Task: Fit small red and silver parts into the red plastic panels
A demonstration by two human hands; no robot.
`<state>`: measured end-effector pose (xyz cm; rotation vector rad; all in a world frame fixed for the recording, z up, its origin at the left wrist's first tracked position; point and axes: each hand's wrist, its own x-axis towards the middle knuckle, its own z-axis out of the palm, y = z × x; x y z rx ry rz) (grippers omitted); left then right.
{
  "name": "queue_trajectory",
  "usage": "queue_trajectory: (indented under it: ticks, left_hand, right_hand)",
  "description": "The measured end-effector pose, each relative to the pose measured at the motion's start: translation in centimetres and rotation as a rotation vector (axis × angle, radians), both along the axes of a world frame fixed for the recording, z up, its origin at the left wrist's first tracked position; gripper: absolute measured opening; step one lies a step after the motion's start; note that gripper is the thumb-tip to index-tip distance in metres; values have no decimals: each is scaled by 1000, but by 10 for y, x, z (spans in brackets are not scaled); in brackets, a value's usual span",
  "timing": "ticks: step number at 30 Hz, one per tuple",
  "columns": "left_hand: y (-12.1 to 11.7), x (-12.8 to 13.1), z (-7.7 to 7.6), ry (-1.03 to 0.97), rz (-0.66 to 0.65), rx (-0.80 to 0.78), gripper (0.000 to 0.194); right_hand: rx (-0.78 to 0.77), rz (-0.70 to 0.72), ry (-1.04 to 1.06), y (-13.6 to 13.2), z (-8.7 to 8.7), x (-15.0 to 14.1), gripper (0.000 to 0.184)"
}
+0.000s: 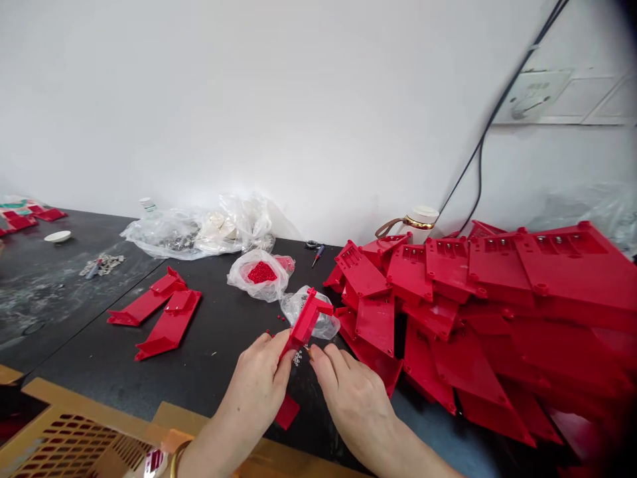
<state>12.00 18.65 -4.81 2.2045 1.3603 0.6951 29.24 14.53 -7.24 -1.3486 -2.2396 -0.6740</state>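
My left hand [256, 378] grips a red moulded plastic part [304, 322] near its lower end, holding it tilted up over the black table. My right hand [348, 398] is close beside that part, its fingertips at the part's base, where a small gold glint shows; the fingers hide what it is. Tiny silver screws [297, 358] lie on the table just below the hands. A clear bag [308, 312] lies behind the held part, and another flat red piece [287, 411] lies under my left wrist. A large heap of similar red parts [497, 312] rises to the right.
Two red parts [169, 325] lie left of my hands. Behind them are a bag of red beads [261, 272], a small screwdriver [317, 254] and a plastic bag of white items [199, 229]. A yellow crate [50, 425] sits at the near left edge of the black table [213, 358].
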Motion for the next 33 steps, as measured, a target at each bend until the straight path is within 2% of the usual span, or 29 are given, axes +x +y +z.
queue_trajectory:
  ticks: [3,6,9,11,13,15,19,21,22,24,27,29,31,32,33]
  left_hand:
    - [0,-4,4,-9,-4,-21,34]
    - [-1,-6,5,-17,1,-25,32]
    - [-3,-6,3,-7,6,2,33]
    - [-5,-4,0,14,9,43,33]
    - [-6,-4,-2,38,17,73,35]
    - [-7,-4,-2,51,20,78,35]
    - [-5,-7,4,45,-17,40,31]
    - [-5,-7,5,39,-27,31,30]
    - [-6,-6,5,35,-26,34,29]
    - [-8,-5,1,24,-20,41,30]
    - [-12,-4,-9,17,12,91,32]
    - [-13,-6,-16,19,26,160,34]
    - [-14,-9,-22,19,27,220,34]
    - [-15,-11,-23,21,26,234,34]
    - [-15,-12,-25,23,24,238,34]
  right_hand:
    - [-46,62,-61,1,4,3,31]
    - [-112,101,4,4,4,5,24]
    - [-302,69,275,7,6,4,10]
    - [-460,60,487,10,7,3,9]
    - [-532,66,592,11,7,2,10]
    - [-463,61,519,10,4,1,9]
    - [-191,104,80,5,-2,2,20]
    - [-199,126,25,5,0,3,24]
    - [-258,125,90,6,2,3,22]
    - [-441,108,372,9,5,1,13]
    - [-855,98,950,16,9,-3,9]
    - [-1136,79,1222,19,8,-5,14]
    - [-1314,63,1334,21,4,-7,17]
    - [-1304,64,1306,22,1,-8,18]
    - [-1228,72,1228,21,-2,-10,16]
